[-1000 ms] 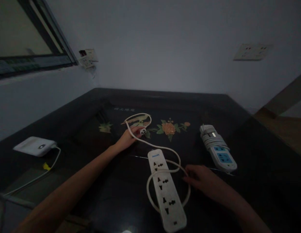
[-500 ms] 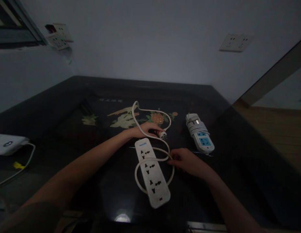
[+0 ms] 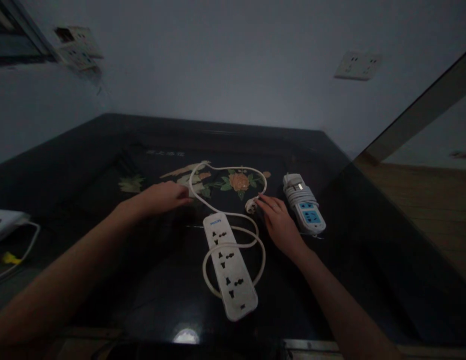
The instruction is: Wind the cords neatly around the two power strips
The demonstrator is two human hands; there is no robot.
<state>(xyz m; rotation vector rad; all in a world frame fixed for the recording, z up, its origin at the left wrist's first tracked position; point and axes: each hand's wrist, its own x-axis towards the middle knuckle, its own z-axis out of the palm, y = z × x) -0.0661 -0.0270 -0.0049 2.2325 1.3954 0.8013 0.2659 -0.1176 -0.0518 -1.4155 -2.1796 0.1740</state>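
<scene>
A white Philips power strip (image 3: 233,272) lies face up on the dark glossy tabletop. Its white cord (image 3: 235,245) loops across the sockets, then curves away over a printed flower. At the cord's end, the plug (image 3: 251,206) shows its prongs toward me. My right hand (image 3: 281,222) has its fingertips on the plug, closed at its right side; the thumb is mostly hidden. To the left, my left hand (image 3: 163,197) hovers low by the cord's left bend, with fingertips loosely apart. Whether they touch the cord is unclear.
Right of my right hand lies a second power strip (image 3: 305,205) with blue sockets, its grey cord wound round it. At the far left are a white device (image 3: 7,223) and a yellow tag (image 3: 10,258). Wall sockets (image 3: 358,65) sit behind the tabletop.
My left hand has let go of the plug and moved left. My right hand has left the cord by the strip and moved up to the plug. The cord's far loop has shifted left.
</scene>
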